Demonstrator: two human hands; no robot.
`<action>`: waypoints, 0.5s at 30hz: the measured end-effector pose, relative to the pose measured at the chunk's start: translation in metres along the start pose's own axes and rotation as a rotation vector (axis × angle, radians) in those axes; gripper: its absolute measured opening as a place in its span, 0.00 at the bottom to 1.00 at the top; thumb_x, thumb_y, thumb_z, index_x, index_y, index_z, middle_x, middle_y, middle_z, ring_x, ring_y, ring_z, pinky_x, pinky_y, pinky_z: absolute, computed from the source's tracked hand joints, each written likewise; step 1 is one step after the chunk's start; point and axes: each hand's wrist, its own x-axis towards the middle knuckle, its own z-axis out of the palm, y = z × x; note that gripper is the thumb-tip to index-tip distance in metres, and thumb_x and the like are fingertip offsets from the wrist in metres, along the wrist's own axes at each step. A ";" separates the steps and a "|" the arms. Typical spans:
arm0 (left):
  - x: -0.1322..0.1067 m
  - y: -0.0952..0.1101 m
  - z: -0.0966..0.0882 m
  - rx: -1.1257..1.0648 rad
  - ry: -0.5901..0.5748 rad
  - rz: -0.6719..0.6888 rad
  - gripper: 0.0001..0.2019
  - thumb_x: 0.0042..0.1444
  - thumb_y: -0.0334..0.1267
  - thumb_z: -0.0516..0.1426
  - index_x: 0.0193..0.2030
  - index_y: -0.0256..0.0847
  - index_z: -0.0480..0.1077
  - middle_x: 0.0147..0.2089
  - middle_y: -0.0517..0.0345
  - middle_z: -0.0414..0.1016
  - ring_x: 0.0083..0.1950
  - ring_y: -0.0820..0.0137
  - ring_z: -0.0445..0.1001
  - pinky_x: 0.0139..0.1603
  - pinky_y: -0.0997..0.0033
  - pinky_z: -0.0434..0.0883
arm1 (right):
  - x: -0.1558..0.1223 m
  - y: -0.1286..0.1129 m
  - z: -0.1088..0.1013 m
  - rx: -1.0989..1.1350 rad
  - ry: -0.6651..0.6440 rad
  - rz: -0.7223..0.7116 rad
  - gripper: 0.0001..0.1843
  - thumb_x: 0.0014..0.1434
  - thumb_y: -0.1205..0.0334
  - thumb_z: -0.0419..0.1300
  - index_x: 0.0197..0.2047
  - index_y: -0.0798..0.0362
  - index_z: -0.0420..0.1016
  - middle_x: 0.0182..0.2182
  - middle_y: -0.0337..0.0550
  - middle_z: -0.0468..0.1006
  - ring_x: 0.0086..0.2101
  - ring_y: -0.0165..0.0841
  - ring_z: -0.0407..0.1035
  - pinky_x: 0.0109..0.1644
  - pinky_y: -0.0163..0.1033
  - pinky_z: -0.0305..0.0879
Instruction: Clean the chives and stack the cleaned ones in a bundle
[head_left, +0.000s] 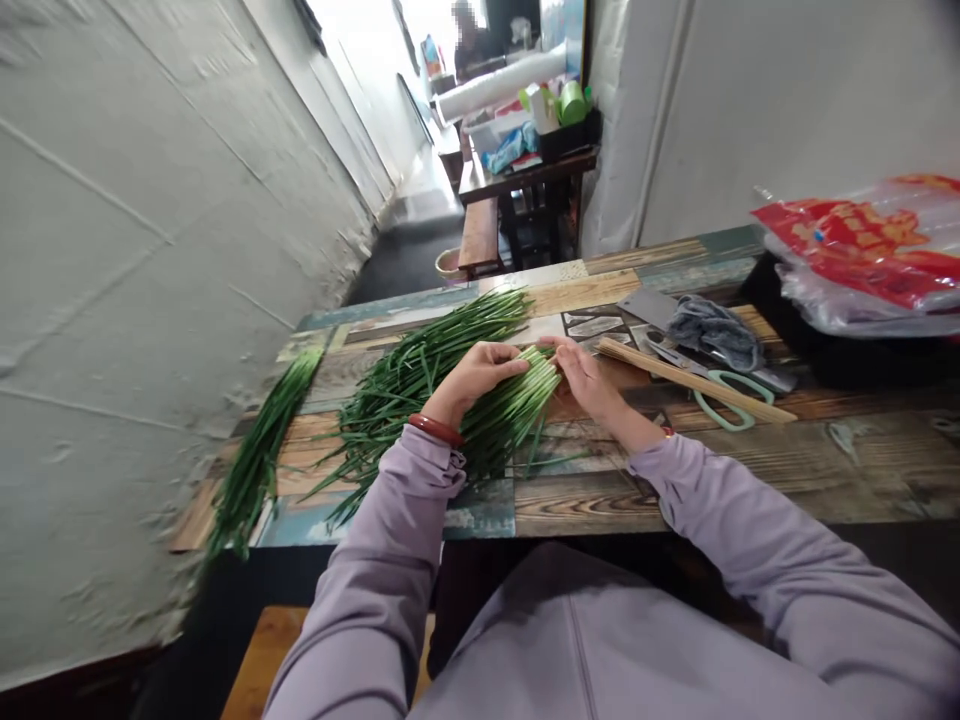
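A thick bunch of garlic chives (536, 385) with pale stem ends lies between my two hands. My left hand (484, 375) grips it from the left, thumb laid across the stems. At the pale ends, my right hand (585, 378) closes its fingers against the stems; whether something thin is also pinched there I cannot tell. Behind and left of my left hand spreads a loose heap of chives (420, 365). Just right of my right hand lies a bundle of thin wooden sticks (697, 380), across scissors with pale green handles (739, 408).
Another chive bunch (266, 450) lies by the left wall, its leaves over the edge of the wood-patterned table (592, 500). A grey cloth (716, 332) rests on a flat metal blade (646, 307). Red-printed plastic bags (862, 250) top a black container at right. A person sits far back.
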 end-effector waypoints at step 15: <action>-0.065 0.070 -0.015 -0.153 0.456 0.183 0.19 0.42 0.49 0.71 0.27 0.34 0.73 0.23 0.65 0.69 0.23 0.80 0.62 0.25 0.78 0.58 | 0.020 -0.075 -0.015 -0.250 -0.171 -0.285 0.15 0.65 0.56 0.54 0.44 0.51 0.82 0.30 0.41 0.83 0.28 0.33 0.76 0.37 0.38 0.70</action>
